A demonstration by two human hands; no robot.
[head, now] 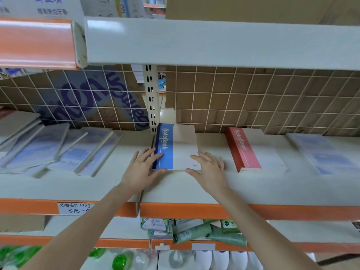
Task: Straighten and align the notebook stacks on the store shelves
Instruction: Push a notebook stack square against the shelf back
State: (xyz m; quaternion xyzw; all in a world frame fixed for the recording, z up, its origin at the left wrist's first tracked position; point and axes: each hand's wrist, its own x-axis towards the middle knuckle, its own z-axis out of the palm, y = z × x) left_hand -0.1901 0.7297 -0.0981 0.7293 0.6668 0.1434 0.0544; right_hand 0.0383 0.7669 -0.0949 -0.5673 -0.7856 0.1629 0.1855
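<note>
Your two hands frame the blue notebook stack [175, 149] near the middle of the grey shelf [194, 188], just right of the seam where two shelf boards meet. The stack lies flat, its far end close to the wire-grid back panel [253, 98] and its near end well back from the shelf's orange front edge [214, 210].

Your left hand [143, 168] is spread open, fingers laid across the stack's blue spine strip and thumb pressed along its near left corner. Your right hand [209, 168] is likewise open and flat, fingertips resting on the pale cover near the right edge, thumb touching the near edge. Neither hand is closed around anything; both only press against the stack.

To the right, well apart, a red notebook stack [251, 151] lies at a slight angle toward the shelf's back. Farther right sits a wrapped pale-blue notebook pile [323, 152]. On the left board, several wrapped notebooks [64, 151] lie fanned and overlapping, skewed against one another. A handwritten price label [75, 208] is fixed to the left board's orange front edge. Green packages [210, 232] crowd the shelf below.
</note>
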